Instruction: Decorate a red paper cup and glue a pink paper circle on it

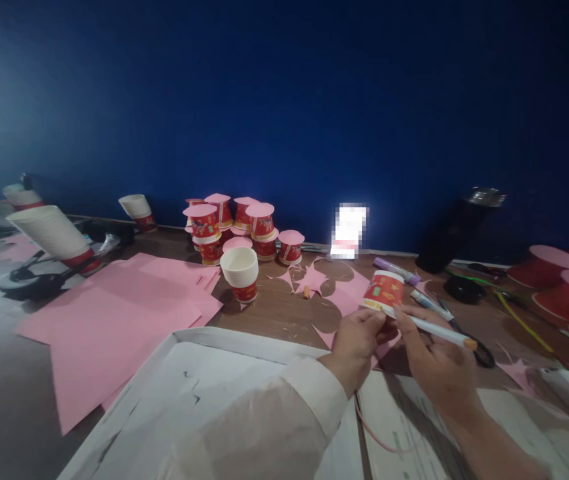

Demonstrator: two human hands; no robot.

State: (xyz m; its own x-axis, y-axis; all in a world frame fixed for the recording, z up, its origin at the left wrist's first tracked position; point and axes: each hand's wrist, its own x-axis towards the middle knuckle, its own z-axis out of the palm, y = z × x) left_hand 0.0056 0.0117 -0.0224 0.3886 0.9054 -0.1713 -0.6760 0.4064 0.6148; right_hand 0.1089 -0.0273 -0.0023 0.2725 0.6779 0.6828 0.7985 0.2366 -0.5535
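A red paper cup with gold and green print is held tilted in front of me. My left hand is closed on its lower edge. Close beside it, my right hand grips a white marker with an orange end, its fingertips also at the cup's edge. The marker's other end is hidden by the fingers and the cup. Under and behind both hands lie pink paper offcuts. A small orange cap lies on the table to the left of the cup.
Left of centre stand a nested cup stack and several upturned red cups topped with pink discs. Pink sheets cover the left. A white box lid is in front. Scissors, a purple tube and a black bottle are rightward.
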